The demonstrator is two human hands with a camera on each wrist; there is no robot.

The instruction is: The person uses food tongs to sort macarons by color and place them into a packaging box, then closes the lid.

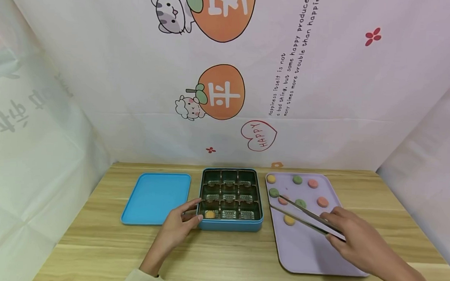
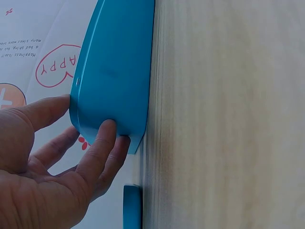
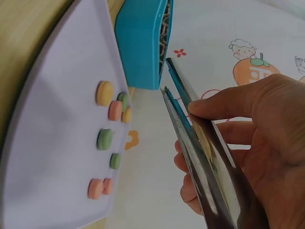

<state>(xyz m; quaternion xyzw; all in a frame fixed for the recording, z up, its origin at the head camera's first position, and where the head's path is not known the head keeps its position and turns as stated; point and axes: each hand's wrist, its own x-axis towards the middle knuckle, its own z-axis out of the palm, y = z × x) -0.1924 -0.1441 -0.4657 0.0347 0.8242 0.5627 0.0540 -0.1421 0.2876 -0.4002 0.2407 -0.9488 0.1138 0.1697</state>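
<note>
My right hand (image 1: 361, 236) grips long metal tongs (image 3: 188, 138), their two tips apart with nothing between them. In the head view the tips overlie the left side of a lilac tray (image 1: 303, 255), near a green macaron (image 1: 274, 192) and a pink macaron (image 1: 283, 200). My left hand (image 1: 178, 227) touches the front left corner of a blue box (image 1: 230, 225) with thumb and fairly straight fingers. Inside the box is a dark divided insert (image 1: 229, 191); a yellow macaron (image 1: 210, 215) sits in its front left compartment.
A flat blue lid (image 1: 157, 198) lies left of the box. Other macarons on the tray include a yellow one (image 1: 289, 220) toward the front and a pink one (image 1: 322, 201) to the right. A printed white cloth (image 1: 136, 89) stands behind the wooden table (image 1: 218, 259).
</note>
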